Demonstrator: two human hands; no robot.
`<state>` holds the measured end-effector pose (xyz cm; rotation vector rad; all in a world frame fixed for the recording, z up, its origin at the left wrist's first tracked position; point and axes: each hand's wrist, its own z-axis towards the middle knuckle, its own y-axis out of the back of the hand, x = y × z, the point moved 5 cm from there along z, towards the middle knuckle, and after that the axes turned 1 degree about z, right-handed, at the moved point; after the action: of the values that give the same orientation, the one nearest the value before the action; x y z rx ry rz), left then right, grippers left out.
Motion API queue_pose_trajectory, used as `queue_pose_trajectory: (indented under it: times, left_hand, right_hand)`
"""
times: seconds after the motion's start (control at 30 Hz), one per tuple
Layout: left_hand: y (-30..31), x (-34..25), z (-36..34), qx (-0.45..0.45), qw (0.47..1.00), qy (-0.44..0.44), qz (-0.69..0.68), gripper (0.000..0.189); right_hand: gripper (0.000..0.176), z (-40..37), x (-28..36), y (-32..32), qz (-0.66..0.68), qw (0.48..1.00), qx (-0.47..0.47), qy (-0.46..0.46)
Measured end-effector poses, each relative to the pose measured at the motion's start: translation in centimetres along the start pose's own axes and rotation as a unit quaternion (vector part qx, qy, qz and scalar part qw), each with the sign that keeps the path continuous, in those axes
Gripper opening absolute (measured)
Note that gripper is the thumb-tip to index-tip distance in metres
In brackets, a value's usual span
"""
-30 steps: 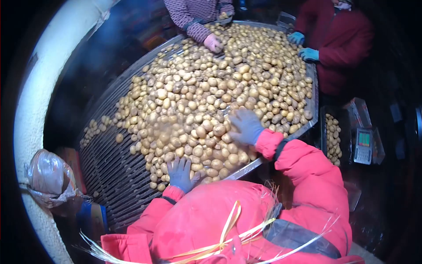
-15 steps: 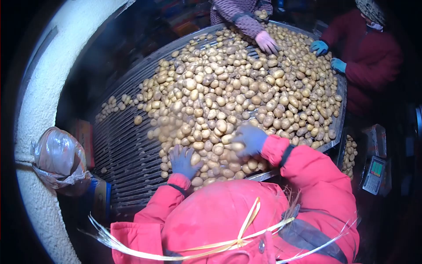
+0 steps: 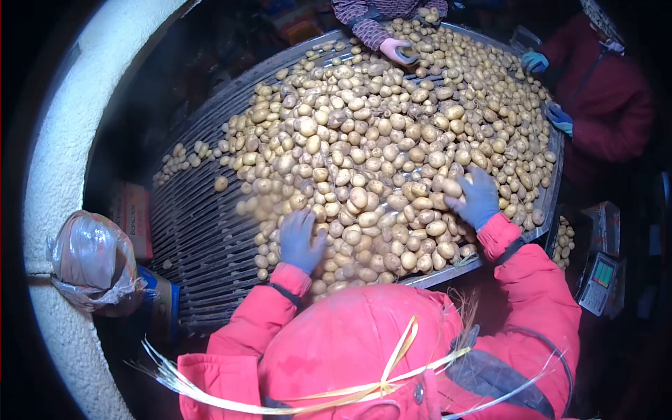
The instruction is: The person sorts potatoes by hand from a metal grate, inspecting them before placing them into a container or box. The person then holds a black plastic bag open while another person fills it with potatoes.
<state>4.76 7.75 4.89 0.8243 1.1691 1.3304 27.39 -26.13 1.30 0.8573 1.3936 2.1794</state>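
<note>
Potatoes [image 3: 378, 157] lie heaped over a slatted metal table [image 3: 210, 245]. My left hand [image 3: 301, 241], in a grey-blue glove, rests on the near left part of the heap with its fingers apart and nothing held. Farther right, my right hand [image 3: 477, 199], gloved alike, reaches onto the potatoes near the table's right front edge. Its thumb and fingers are spread beside a potato; no grip round it shows.
Across the table is a person's pink-gloved hand [image 3: 399, 51]. At the right are another person's blue-gloved hands [image 3: 558, 117]. A plastic bag [image 3: 94, 255] hangs by the white pillar [image 3: 66, 175]. A scale [image 3: 597, 283] stands at the right.
My right hand has moved right and away from me over the heap. My left hand has shifted slightly forward and right. The pink-gloved hand has moved left, and the blue-gloved hands have spread apart.
</note>
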Motion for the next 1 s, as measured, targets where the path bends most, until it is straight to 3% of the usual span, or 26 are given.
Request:
queue_pose_trajectory:
  times: [0.07,0.17,0.2,0.23,0.3,0.37,0.4,0.47,0.5,0.6,0.67,0.73,0.77,0.87,0.93,1.0]
  left_hand:
    - [-0.2,-1.9,3.1,0.018,0.999,-0.034,-0.032,0.048]
    - [-2.1,-5.3,8.1,0.018,0.991,-0.124,-0.045,0.059]
    - [-3.3,-6.1,9.5,0.019,0.990,-0.136,-0.036,0.061]
    - [-4.4,-6.8,10.7,0.025,0.991,-0.124,-0.042,0.065]
    - [-6.0,-7.4,11.7,0.071,0.990,-0.120,-0.015,0.065]
    - [-8.2,-6.9,11.6,0.165,0.978,-0.118,0.045,0.062]
    - [-8.7,-6.4,11.0,0.164,0.978,-0.120,0.046,0.062]
    - [-8.0,-6.1,9.5,0.038,0.982,-0.177,0.052,0.054]
    - [-6.9,-6.5,9.5,0.045,0.984,-0.172,0.017,0.044]
    - [-6.2,-5.6,7.9,0.052,0.986,-0.137,-0.080,0.041]
    - [-4.7,-5.5,6.6,0.061,0.987,-0.128,-0.083,0.037]
    - [-5.4,-4.0,4.1,0.148,0.976,-0.113,-0.114,0.033]
    - [-3.8,-4.6,3.3,0.090,0.979,-0.139,-0.115,0.020]
    - [-3.0,-3.6,0.3,0.125,0.980,-0.071,-0.140,0.028]
    - [-2.7,-3.1,-0.9,0.124,0.975,-0.053,-0.176,0.028]
    - [-2.4,-2.1,-2.3,0.098,0.985,0.003,-0.142,0.030]
  right_hand:
    - [0.045,2.3,1.9,2.4,-0.078,0.991,-0.057,-0.095]
    - [0.039,4.9,7.0,-0.7,0.150,0.985,-0.081,0.006]
    - [0.032,5.7,8.5,-3.2,0.149,0.989,-0.007,-0.003]
    - [0.033,7.3,10.3,-4.3,0.149,0.977,0.146,-0.043]
    - [0.029,9.0,11.3,-8.4,0.106,0.965,0.220,-0.095]
    - [0.029,9.4,11.3,-10.8,0.118,0.968,0.202,-0.088]
    - [0.028,9.4,11.4,-11.8,0.131,0.971,0.187,-0.078]
    - [0.026,8.6,11.4,-12.7,0.155,0.970,0.168,-0.082]
    - [0.025,8.5,11.4,-12.9,0.171,0.966,0.180,-0.073]
    - [0.021,8.0,11.3,-11.6,0.179,0.967,0.178,-0.045]
    - [0.018,7.6,11.4,-8.5,0.190,0.955,0.226,-0.018]
    - [0.014,7.4,8.3,-5.8,0.225,0.961,0.144,-0.068]
    - [0.013,7.3,6.1,-5.4,0.250,0.961,0.098,-0.071]
    - [0.012,7.2,3.4,-1.3,0.303,0.939,0.110,-0.118]
    - [0.013,6.7,3.2,-1.3,0.217,0.961,0.162,-0.056]
    - [0.013,6.0,3.6,-3.3,0.230,0.954,0.186,-0.043]
